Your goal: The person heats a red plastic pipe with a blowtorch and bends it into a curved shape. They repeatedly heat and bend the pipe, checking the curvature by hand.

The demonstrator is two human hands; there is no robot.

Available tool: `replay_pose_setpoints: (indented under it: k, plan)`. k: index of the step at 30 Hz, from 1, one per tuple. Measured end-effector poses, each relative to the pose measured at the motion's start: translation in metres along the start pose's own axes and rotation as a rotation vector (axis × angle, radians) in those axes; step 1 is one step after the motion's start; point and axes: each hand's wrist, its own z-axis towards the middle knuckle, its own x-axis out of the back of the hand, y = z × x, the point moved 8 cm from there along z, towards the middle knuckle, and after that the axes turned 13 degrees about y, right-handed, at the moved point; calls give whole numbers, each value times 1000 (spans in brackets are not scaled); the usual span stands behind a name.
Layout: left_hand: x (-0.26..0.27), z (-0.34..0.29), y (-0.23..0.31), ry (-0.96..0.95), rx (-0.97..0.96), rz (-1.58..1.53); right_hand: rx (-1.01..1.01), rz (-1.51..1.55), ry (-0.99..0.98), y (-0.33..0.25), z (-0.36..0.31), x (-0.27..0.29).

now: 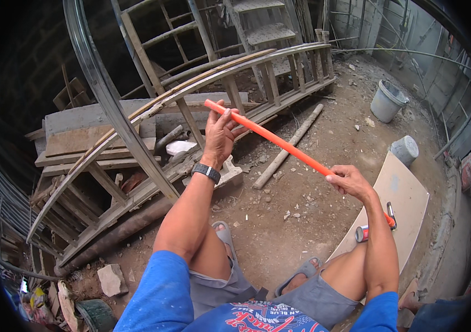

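Observation:
A long orange plastic pipe [279, 142] slants across the middle of the head view, held off the ground. My left hand [221, 133] is closed around it near its far left end, a dark watch on the wrist. My right hand [351, 181] grips it farther right, thumb and fingers pressed on the pipe. Beyond my right forearm an orange piece [391, 221] shows beside a dark narrow tool [390, 209]; whether it belongs to the pipe is hidden by the arm. A small red and white can [361, 233] stands on the pale board [407, 191], close to that forearm.
A wooden ladder [191, 88] lies on its side across the left, with a metal channel [113, 105] crossing it. Stacked boards [80, 141] lie behind. On the dirt are a round pole [291, 145], two grey buckets [387, 101] and a broken block [112, 279].

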Motion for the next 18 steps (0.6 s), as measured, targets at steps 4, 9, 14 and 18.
replay_pose_setpoints:
  k: [4,9,14,18]
  plan:
    - [5,1,2,6,-6,38,-54,54,-56,-1,-10,-4]
    - [9,7,3,39,-74,59,-65,66,-102,-7,-15,-7]
    - [12,12,8,90,-146,115,-76,71,-121,-7,-14,-12]
    - [18,4,1,121,-118,99,-93,87,-138,3,-19,-23]
